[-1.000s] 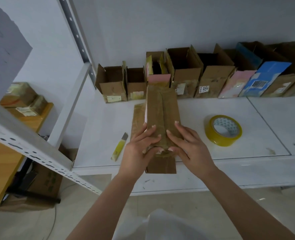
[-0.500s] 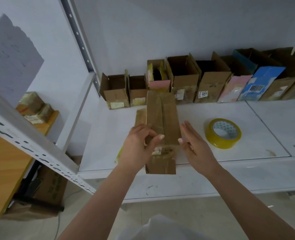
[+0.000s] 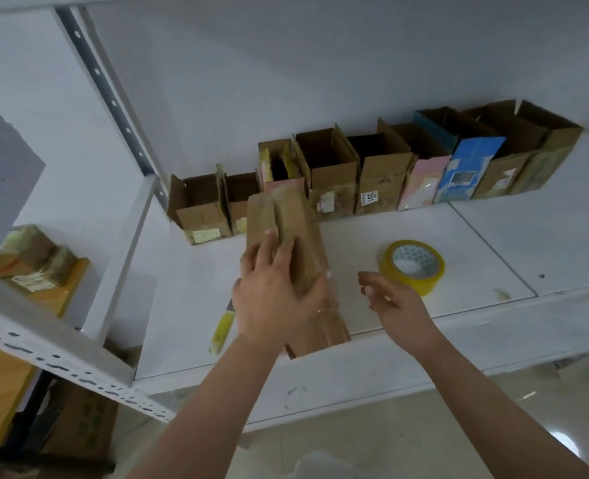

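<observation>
Right hand (image 3: 389,299) has come off long brown taped cardboard box (image 3: 298,229) since earlier frame; we see it hovering just right of box, fingers loosely spread, holding nothing. Left hand (image 3: 275,292) clasps box mid-length, fingers over top, thumb round right edge. Box over white shelf (image 3: 476,243), near end past front edge; resting or lifted, we cannot tell. We judge it light, stiff, tape-slick; grip across long edges.

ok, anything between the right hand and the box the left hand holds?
Nothing: only bare white shelf between the right hand and the cardboard box, head view.
</observation>
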`<control>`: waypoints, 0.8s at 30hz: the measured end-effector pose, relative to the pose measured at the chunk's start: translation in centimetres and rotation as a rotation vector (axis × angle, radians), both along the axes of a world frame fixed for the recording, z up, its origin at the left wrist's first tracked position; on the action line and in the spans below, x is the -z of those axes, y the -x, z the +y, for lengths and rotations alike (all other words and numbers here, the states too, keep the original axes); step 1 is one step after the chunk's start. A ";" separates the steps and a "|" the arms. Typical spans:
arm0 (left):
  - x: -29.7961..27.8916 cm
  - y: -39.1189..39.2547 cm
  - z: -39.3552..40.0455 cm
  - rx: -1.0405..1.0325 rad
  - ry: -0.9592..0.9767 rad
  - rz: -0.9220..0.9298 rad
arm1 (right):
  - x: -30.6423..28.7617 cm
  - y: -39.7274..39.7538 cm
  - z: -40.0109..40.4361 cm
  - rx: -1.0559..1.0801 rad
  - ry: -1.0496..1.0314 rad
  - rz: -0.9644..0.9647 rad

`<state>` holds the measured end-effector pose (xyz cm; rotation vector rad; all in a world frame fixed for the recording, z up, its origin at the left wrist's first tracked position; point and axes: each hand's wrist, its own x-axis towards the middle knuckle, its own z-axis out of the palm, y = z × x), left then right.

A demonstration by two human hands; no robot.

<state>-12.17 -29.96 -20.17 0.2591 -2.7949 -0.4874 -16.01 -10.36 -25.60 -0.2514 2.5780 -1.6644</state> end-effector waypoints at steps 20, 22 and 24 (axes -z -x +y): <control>-3.7 5.5 14.5 0.566 -1.235 -0.103 | -6.5 -4.2 13.9 0.568 0.773 0.048; -3.2 6.7 17.2 0.600 -1.038 -0.126 | -6.6 -4.0 18.1 0.630 0.659 0.081; -2.9 8.0 20.4 0.612 -0.907 -0.167 | -6.3 -3.1 22.3 0.700 0.502 0.092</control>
